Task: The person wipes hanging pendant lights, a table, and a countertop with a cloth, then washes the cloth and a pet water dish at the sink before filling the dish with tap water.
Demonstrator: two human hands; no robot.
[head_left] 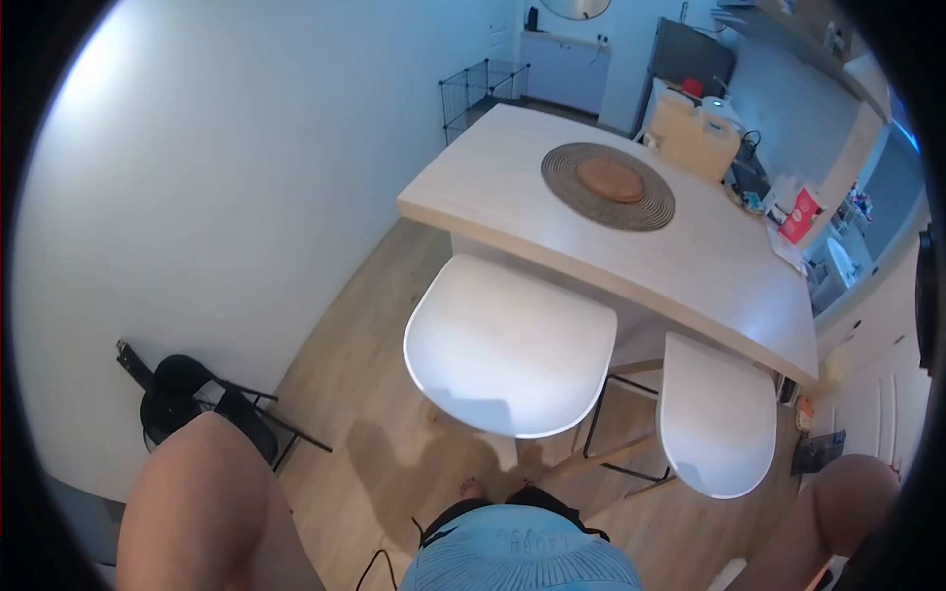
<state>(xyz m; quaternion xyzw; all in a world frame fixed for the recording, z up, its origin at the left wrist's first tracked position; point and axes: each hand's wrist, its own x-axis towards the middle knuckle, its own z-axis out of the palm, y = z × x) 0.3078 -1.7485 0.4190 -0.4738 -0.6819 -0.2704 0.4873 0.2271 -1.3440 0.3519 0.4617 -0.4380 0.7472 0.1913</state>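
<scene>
Hands out of view, grip untellable; the cord [376, 555] this side of the white bar stool [512, 345] could snag a stepping foot [473, 489].

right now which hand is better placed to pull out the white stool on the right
Probably the right: your right arm shows nearer that white stool than your left arm does. Neither hand is in view.

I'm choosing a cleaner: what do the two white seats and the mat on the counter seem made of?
The white seats look like smooth plastic, given their satin sheen and thin curved rims. The mat looks matte, perhaps woven fiber, given its concentric ridges.
</scene>
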